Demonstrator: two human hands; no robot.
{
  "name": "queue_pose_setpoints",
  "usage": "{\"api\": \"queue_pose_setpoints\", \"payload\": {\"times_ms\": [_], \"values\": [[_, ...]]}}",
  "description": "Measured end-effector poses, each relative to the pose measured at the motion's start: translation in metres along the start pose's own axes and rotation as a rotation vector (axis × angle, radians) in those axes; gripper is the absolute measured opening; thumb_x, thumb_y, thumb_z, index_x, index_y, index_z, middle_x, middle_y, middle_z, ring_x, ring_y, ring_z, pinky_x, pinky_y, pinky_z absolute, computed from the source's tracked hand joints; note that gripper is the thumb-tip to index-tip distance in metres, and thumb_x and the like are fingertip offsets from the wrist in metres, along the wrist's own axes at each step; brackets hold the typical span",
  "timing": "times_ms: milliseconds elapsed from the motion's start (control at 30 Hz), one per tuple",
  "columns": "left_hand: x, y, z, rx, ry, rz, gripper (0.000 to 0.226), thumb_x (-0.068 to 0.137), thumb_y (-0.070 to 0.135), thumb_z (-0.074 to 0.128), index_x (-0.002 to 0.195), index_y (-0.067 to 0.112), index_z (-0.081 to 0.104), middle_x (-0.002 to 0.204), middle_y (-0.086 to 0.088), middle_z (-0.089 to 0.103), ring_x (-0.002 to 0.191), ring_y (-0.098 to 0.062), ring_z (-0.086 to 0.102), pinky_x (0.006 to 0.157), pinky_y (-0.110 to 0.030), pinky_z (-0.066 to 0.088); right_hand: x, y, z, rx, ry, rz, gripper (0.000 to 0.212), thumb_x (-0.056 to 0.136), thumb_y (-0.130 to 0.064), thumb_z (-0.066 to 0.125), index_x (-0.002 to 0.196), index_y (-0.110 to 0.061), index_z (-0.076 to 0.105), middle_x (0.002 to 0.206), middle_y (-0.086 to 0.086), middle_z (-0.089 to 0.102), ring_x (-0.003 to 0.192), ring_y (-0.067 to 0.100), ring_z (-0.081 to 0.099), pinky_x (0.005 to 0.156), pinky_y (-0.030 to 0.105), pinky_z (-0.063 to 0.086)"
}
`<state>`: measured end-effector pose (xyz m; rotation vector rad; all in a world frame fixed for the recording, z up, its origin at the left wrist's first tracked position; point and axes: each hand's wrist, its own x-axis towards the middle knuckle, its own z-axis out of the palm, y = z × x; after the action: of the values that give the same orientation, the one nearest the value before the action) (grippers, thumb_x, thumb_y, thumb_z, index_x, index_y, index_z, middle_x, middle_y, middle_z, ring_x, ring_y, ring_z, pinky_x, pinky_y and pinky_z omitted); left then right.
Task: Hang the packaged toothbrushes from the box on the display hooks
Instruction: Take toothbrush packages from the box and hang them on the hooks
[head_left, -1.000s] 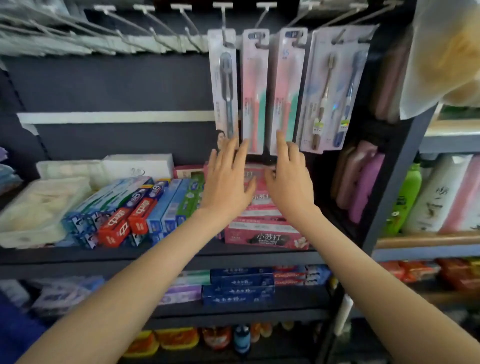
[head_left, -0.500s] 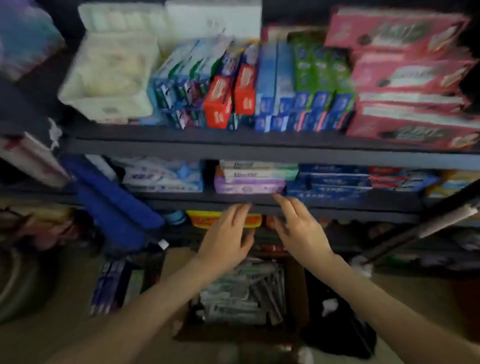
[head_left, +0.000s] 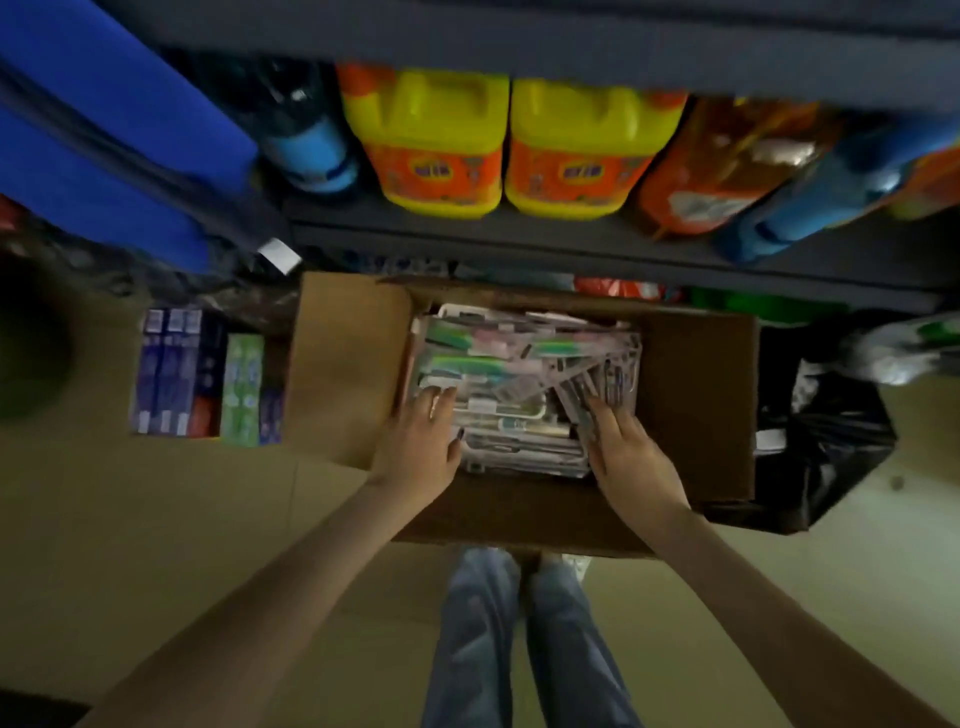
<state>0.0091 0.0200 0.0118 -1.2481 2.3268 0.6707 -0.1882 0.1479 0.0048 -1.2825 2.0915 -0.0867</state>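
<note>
Head view, looking straight down: cardboard box sits open on the floor, flaps out, with the packaged toothbrushes in a loose, criss-crossed pile inside. Left hand lies on the pile's left edge and right hand on its right edge. Fingers of both are fairly straight and touch the packs, with nothing gripped yet; the frame is a bit blurred. Step looks like picking the next pack. Best to pinch one top pack by its card end so the hang hole stays free, and lift it clear without dragging its neighbours. Display hooks are out of frame. Tan floor, dim light. Toothpaste cartons lie left of the box, a black bag right of it. Dark shelf behind holds yellow jugs. Jeans legs show below.
</note>
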Motion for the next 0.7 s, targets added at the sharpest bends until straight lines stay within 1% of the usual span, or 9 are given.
{"api": "queue_pose_setpoints", "payload": {"times_ms": [100,233,367,433,533,600,700], "values": [[0.034,-0.009,0.044,-0.014,-0.024,-0.037,0.063,0.098,0.033,0.049,0.151,0.018,0.018,0.153,-0.006,0.025,0.136,-0.023,0.035,0.106,-0.034,0.038,0.029,0.021,0.042,-0.015,-0.052,0.031,0.059,0.1,-0.019,0.043,0.152,-0.017,0.014,0.143,0.008,0.037,0.13,0.026,0.04,0.1,0.039,0.042],[0.071,-0.018,0.091,-0.013,-0.068,-0.067,0.07,0.097,0.036,0.052,0.152,0.017,0.014,0.156,-0.007,0.021,0.142,-0.025,0.026,0.115,-0.037,0.029,0.074,0.044,0.083,-0.056,-0.105,0.005,0.059,0.101,-0.022,0.043,0.151,-0.016,0.014,0.147,0.007,0.033,0.134,0.026,0.035,0.104,0.038,0.038],[0.099,-0.024,0.118,-0.041,-0.018,-0.084,0.072,0.096,0.034,0.055,0.152,0.016,0.013,0.156,-0.007,0.019,0.143,-0.025,0.022,0.116,-0.037,0.022,0.134,0.045,0.102,-0.063,-0.03,-0.075,0.058,0.101,-0.023,0.043,0.152,-0.015,0.016,0.149,0.009,0.033,0.138,0.026,0.029,0.11,0.039,0.03],[0.105,-0.026,0.126,-0.061,0.01,-0.107,0.071,0.096,0.031,0.054,0.151,0.015,0.013,0.156,-0.007,0.019,0.143,-0.025,0.021,0.117,-0.037,0.022,0.164,0.035,0.108,-0.036,-0.019,-0.102,0.064,0.098,-0.028,0.049,0.152,-0.014,0.018,0.149,0.009,0.033,0.137,0.027,0.028,0.111,0.041,0.027],[0.112,-0.032,0.133,-0.078,0.02,-0.088,0.072,0.096,0.031,0.054,0.151,0.015,0.011,0.156,-0.008,0.017,0.144,-0.025,0.019,0.117,-0.036,0.02,0.201,0.019,0.119,-0.005,-0.077,-0.073,0.077,0.092,-0.04,0.057,0.152,-0.017,0.016,0.153,0.007,0.03,0.139,0.027,0.025,0.111,0.04,0.023],[0.116,-0.036,0.131,-0.079,0.016,-0.06,0.073,0.097,0.032,0.053,0.152,0.014,0.008,0.157,-0.008,0.014,0.145,-0.024,0.016,0.117,-0.035,0.019,0.216,0.015,0.128,0.04,-0.077,-0.007,0.074,0.092,-0.04,0.058,0.151,-0.016,0.022,0.152,0.008,0.033,0.138,0.029,0.027,0.11,0.038,0.023],[0.119,-0.042,0.123,-0.051,0.028,-0.033,0.076,0.097,0.033,0.053,0.153,0.014,0.006,0.158,-0.008,0.012,0.146,-0.023,0.013,0.118,-0.034,0.014,0.218,0.017,0.136,0.059,-0.016,-0.004,0.057,0.093,-0.03,0.058,0.143,-0.008,0.039,0.14,0.015,0.045,0.129,0.033,0.037,0.103,0.035,0.03]]}}
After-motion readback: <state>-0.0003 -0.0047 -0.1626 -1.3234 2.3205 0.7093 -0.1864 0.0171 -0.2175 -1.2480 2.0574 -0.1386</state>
